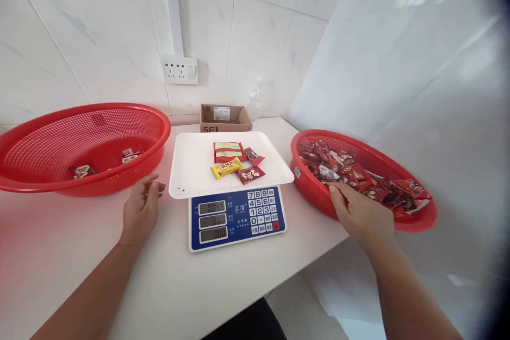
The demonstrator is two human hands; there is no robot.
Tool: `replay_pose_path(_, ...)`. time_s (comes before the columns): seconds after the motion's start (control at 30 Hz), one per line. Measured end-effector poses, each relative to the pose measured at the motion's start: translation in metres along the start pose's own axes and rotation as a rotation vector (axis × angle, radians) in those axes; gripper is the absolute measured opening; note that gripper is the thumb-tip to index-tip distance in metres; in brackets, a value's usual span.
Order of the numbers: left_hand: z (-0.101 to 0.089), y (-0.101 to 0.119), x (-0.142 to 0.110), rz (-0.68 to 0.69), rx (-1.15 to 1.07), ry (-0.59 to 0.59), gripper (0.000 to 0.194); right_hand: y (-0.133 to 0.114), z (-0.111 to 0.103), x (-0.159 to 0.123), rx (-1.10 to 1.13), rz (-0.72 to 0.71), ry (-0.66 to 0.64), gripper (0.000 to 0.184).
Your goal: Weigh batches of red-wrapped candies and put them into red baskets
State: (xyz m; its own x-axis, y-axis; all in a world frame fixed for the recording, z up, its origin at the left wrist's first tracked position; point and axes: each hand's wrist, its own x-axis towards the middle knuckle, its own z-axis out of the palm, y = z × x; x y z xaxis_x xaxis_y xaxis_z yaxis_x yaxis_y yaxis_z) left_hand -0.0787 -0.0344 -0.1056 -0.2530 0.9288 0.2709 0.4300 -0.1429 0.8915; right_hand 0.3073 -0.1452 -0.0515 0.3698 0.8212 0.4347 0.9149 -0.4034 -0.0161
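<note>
My left hand [142, 206] rests on the table left of the scale, fingers loosely curled and slightly apart, with nothing seen in it. At the near rim of the right red basket [313, 196], my right hand [364, 218] is closed, thumb and finger pinched; what lies between them is hidden. A silver wrapped piece [329, 173] is just beyond its fingertips, among many dark red snack packets [356, 172]. The scale [239, 220] carries a white tray [191, 164] holding a red-and-cream packet [228, 152], a yellow packet [227, 168] and two dark red packets [250, 174].
A larger red basket [157, 156] stands at the left with a few small packets [82, 171] inside. Behind the tray sit a cardboard box [227, 126] and a clear plastic bottle [255, 96]. The top display of the scale appears to read 0.055. A wall socket [180, 70] is above.
</note>
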Motion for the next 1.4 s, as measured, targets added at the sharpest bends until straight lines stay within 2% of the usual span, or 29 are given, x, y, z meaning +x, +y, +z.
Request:
replay_pose_path(0.2,0.001,-0.001,0.002,0.010,-0.044,-0.023,0.040,0.001,-0.005,0.002,-0.039,-0.043,-0.214,0.046)
replay_pose_path(0.3,0.001,0.000,0.003,-0.011,-0.040,-0.027,0.041,-0.001,-0.006,0.005,-0.090,-0.049,-0.280,0.048)
replay_pose_path(0.67,-0.002,0.000,0.002,-0.046,0.018,-0.021,0.040,-0.024,-0.004,0.008,-0.083,-0.017,-0.305,0.046)
replay_pose_path(0.77,-0.002,0.002,0.002,-0.055,0.024,-0.029,0.040,-0.023,-0.001,0.008,-0.062,-0.007,-0.250,0.044)
replay_pose_path(0.83,-0.003,0.003,0.002,-0.062,0.026,-0.028,0.040,-0.021,0.001,0.006,-0.008,-0.017,-0.155,0.041)
replay_pose_path(0.97,-0.002,0.002,0.002,-0.058,0.020,-0.017,0.040,-0.025,0.006,-0.007,0.333,-0.169,0.274,0.031)
replay_pose_path(1.03,-0.001,0.001,0.001,-0.046,0.013,-0.017,0.041,-0.034,0.011,-0.016,0.503,-0.276,0.405,0.027)
replay_pose_path(1.17,-0.001,0.000,0.000,-0.018,0.007,-0.018,0.045,-0.055,0.032,-0.020,0.655,-0.381,0.396,0.028)
replay_pose_path(1.27,-0.001,0.002,-0.001,-0.006,0.003,-0.012,0.047,-0.067,0.045,-0.008,0.691,-0.405,0.399,0.031)
replay_pose_path(1.4,-0.002,0.005,-0.002,-0.012,-0.009,-0.011,0.047,-0.080,0.051,0.015,0.729,-0.465,0.365,0.030)
